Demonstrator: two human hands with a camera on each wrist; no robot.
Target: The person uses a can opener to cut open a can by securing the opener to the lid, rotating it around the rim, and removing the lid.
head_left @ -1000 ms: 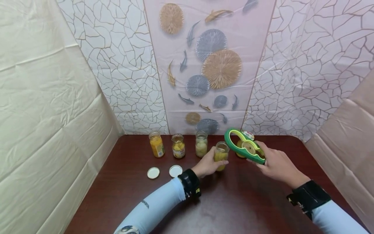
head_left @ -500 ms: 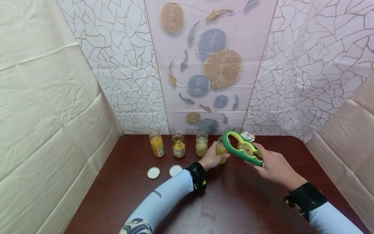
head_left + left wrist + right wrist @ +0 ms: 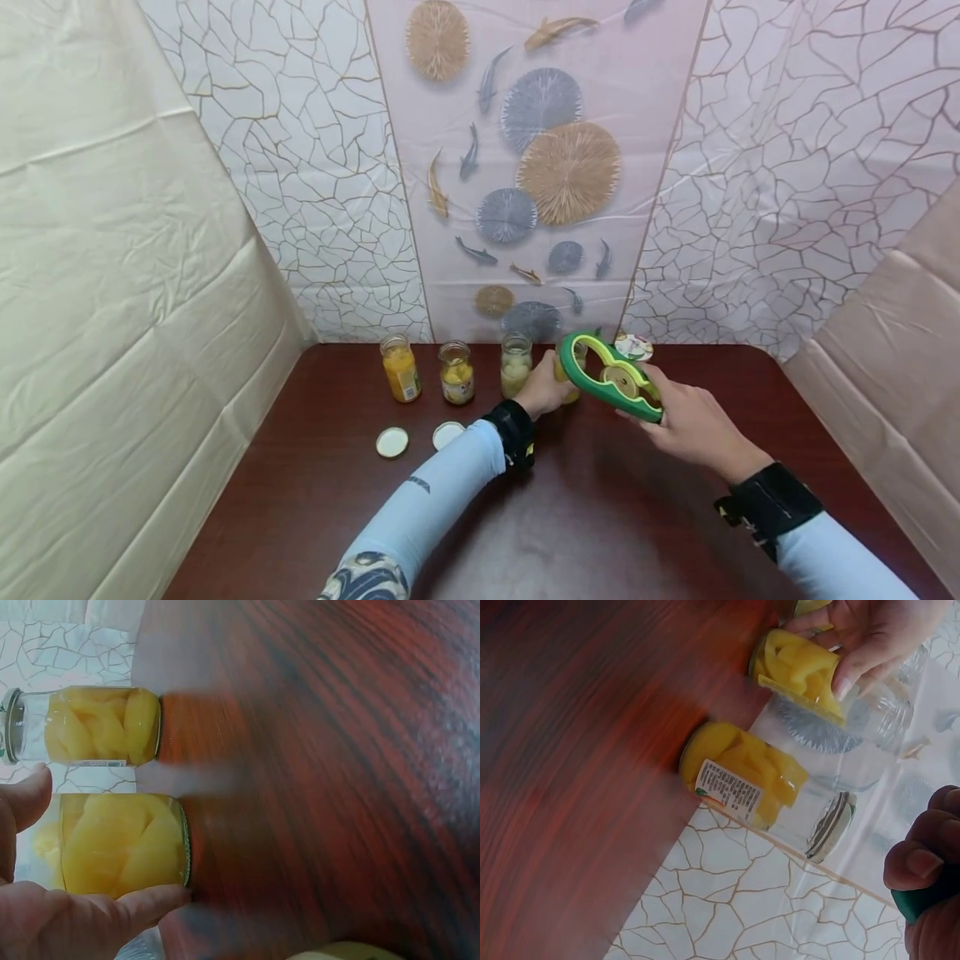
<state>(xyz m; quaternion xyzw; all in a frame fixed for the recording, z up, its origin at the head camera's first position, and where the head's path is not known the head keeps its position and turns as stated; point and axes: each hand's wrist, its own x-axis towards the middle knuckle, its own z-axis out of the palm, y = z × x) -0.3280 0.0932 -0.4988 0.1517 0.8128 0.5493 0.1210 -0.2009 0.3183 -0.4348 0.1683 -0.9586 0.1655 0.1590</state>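
The left hand (image 3: 546,390) grasps a jar of yellow fruit (image 3: 124,844) between thumb and fingers, the jar upright and lidless; whether its base touches the worktop I cannot tell. At three o'clock from it, the right hand (image 3: 693,417) clasps a green opener (image 3: 609,395), which hangs in front of that jar in the head view; a gold disc (image 3: 620,382), perhaps a lid, sits in one of the opener's gaps. Judging by the jars, the work is well along: besides the gripped one, a pale-fruit jar (image 3: 516,371) at ten o'clock from the left hand, then a chunk-fruit jar (image 3: 457,379) and an orange jar (image 3: 401,375) farther out toward nine, all stand with bare mouths. Two loose lids (image 3: 392,442) lie pale side up at eight o'clock. What remains, as far as shows, is a capped jar (image 3: 739,776) at two o'clock, its printed lid (image 3: 633,347) on. The worktop (image 3: 600,525) is dark red-brown with a streaked grain and a dull sheen. Beyond it at twelve o'clock hangs a printed backdrop (image 3: 567,171) of fish and round grey and tan shapes, flanked by a crackle pattern, with creased cream cloth (image 3: 150,333) closing off nine and three o'clock
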